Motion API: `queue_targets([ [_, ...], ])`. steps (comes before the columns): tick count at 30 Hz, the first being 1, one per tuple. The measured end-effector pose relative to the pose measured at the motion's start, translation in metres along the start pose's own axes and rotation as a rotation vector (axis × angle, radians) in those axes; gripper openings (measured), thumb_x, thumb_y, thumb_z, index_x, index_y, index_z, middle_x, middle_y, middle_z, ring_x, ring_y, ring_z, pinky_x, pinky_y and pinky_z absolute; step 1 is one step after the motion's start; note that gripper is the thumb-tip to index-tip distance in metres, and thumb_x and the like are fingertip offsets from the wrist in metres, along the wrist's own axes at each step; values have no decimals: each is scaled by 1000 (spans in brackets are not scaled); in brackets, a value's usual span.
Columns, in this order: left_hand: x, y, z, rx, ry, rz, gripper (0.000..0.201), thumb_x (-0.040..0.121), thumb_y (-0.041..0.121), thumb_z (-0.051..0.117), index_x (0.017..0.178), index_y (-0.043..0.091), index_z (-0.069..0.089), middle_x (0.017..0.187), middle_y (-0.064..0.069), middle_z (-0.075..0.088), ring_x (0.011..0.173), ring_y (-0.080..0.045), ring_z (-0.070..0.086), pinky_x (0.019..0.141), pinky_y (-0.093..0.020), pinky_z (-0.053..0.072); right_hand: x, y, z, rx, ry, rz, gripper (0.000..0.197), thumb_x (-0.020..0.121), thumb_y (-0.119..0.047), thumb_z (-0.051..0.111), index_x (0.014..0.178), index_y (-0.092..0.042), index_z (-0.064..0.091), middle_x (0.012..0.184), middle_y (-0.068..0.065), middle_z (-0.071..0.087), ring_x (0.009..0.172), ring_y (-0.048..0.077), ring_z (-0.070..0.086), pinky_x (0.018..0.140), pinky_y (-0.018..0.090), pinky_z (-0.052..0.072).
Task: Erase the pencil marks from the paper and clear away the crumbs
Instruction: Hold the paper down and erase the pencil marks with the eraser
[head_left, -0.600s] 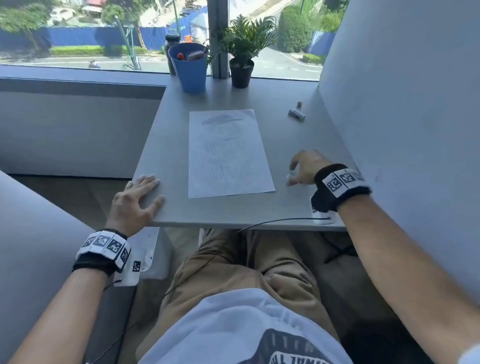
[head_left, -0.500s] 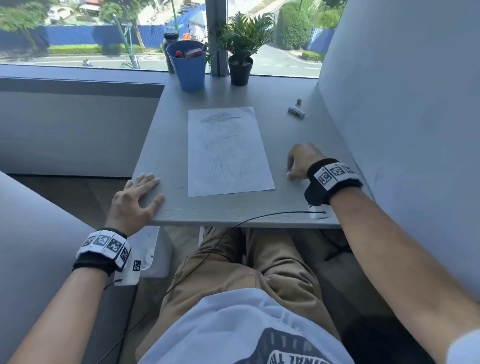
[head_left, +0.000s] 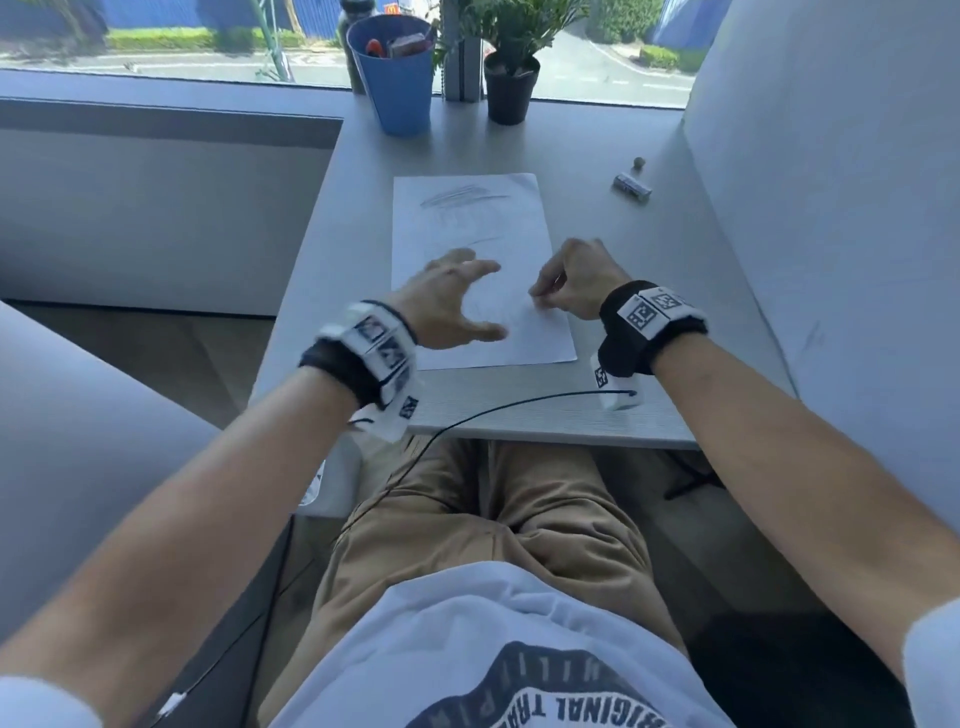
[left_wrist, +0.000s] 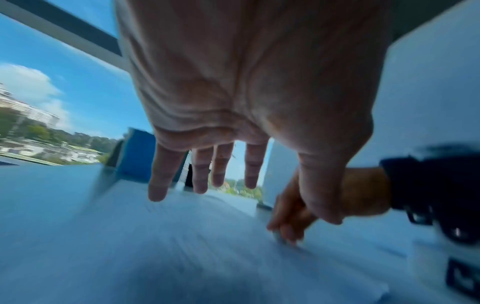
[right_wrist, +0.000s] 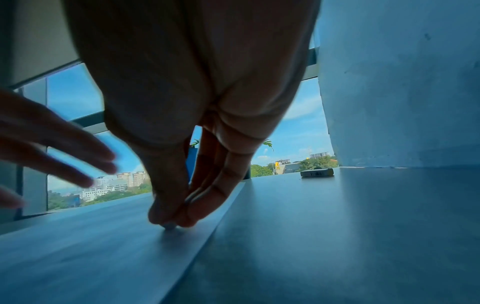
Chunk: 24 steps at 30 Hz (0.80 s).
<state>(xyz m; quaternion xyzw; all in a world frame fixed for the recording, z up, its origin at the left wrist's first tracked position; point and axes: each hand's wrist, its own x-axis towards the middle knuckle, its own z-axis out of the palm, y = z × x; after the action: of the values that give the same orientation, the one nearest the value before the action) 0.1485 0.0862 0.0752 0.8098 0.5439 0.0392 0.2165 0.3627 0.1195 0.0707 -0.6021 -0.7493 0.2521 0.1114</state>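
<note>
A white sheet of paper (head_left: 467, 234) lies lengthwise on the grey desk (head_left: 353, 234). It carries pencil scribbles (head_left: 457, 197) near its far end and fainter ones lower down. My right hand (head_left: 540, 299) pinches a small pale eraser (right_wrist: 168, 226) with thumb and fingers, its tip down on the paper (right_wrist: 103, 246) near the right edge. My left hand (head_left: 475, 304) is over the paper's near half, fingers spread and holding nothing. It is motion-blurred, so contact with the sheet is unclear. The left wrist view shows the spread left fingers (left_wrist: 200, 174) and the right hand (left_wrist: 288, 224).
A blue bucket (head_left: 395, 78) and a potted plant (head_left: 511, 78) stand at the desk's far end by the window. A small wrapped block (head_left: 631, 187) and a tiny round object (head_left: 639, 162) lie far right. A wall (head_left: 831, 208) borders the right side. A black cable (head_left: 519, 405) crosses the near edge.
Both hands have moved onto the paper: the left from the desk's near left corner, the right from the bare desk right of the sheet, bringing the eraser.
</note>
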Motion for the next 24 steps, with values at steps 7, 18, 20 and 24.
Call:
queue_targets([
  [7, 43, 3, 28, 149, -200, -25, 103, 63, 74, 72, 149, 52, 20, 163, 0, -1, 150, -24, -2, 109, -72, 9, 0, 8, 3, 32, 30, -50, 8, 75, -7, 76, 79, -13, 80, 67, -1, 71, 60, 4, 64, 68, 25, 58],
  [18, 55, -2, 24, 166, -337, -55, 115, 58, 78, 72, 148, 57, 4, 161, 5, -25, 148, -24, -24, 109, -71, -4, 3, 7, -8, 6, -86, -163, 9, 76, -6, 74, 80, -12, 79, 70, 0, 73, 62, 4, 62, 70, 27, 58],
  [20, 55, -3, 24, 159, -346, -56, 116, 57, 79, 72, 148, 57, 3, 161, 6, -26, 147, -24, -26, 109, -71, -6, -7, 2, -2, -15, -247, -227, 9, 76, -6, 74, 79, -13, 79, 66, -5, 70, 58, 2, 61, 61, 19, 54],
  [24, 54, -1, 23, 152, -352, -48, 115, 58, 78, 72, 148, 58, 3, 160, 7, -27, 147, -24, -26, 108, -73, -7, -2, 13, -9, 20, -140, -157, 9, 76, -8, 74, 81, -14, 79, 72, -2, 73, 68, 11, 68, 69, 30, 59],
])
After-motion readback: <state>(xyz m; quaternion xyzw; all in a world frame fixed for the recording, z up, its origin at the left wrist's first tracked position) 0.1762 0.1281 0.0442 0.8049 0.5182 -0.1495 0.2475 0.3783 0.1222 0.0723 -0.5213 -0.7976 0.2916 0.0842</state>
